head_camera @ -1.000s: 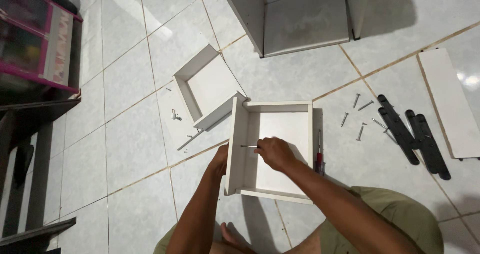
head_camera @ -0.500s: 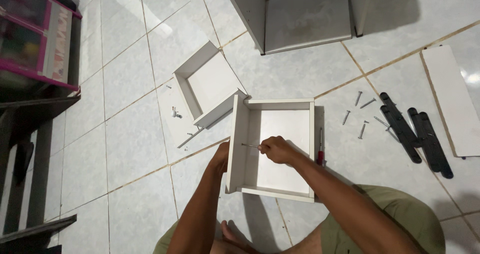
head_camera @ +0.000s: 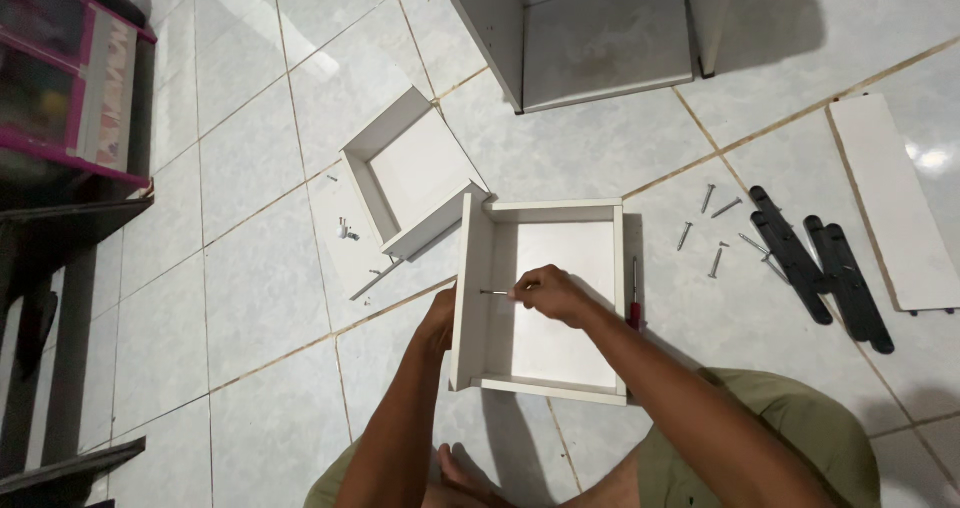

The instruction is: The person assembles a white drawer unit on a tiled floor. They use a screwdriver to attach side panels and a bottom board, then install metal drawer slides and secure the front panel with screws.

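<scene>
Fingers of the right hand (head_camera: 548, 294) were drawn together, pinching the head end of a thin metal screw (head_camera: 494, 292) whose tip pointed at the inner face of the left wall of a white, open-topped wooden drawer box (head_camera: 560, 308). The left hand (head_camera: 438, 323) was pressed against the outer face of that same wall, fingers curled along it; the wall hid most of them, so how far they were spread could not be told.

The drawer box stood on the pale tiled floor (head_camera: 250, 268) just in front of the person's knees, its left wall taller than the other sides and its flat white bottom bare. A red-handled screwdriver (head_camera: 634, 298) lay on the floor touching or just beside the box's right wall; which could not be told.

A second, smaller white drawer box (head_camera: 412, 173) sat tilted just beyond the first one's far left corner, nearly touching it. Loose grey screws (head_camera: 712, 230) were scattered on the tiles to the right, near two black metal drawer rails (head_camera: 820, 268) and a flat white board (head_camera: 890, 203). A large white cabinet carcass (head_camera: 600, 33) was cut off by the top edge of the view. The person's olive-green shorts (head_camera: 790, 438) and a bare foot (head_camera: 465, 473) ran out of the bottom edge.
</scene>
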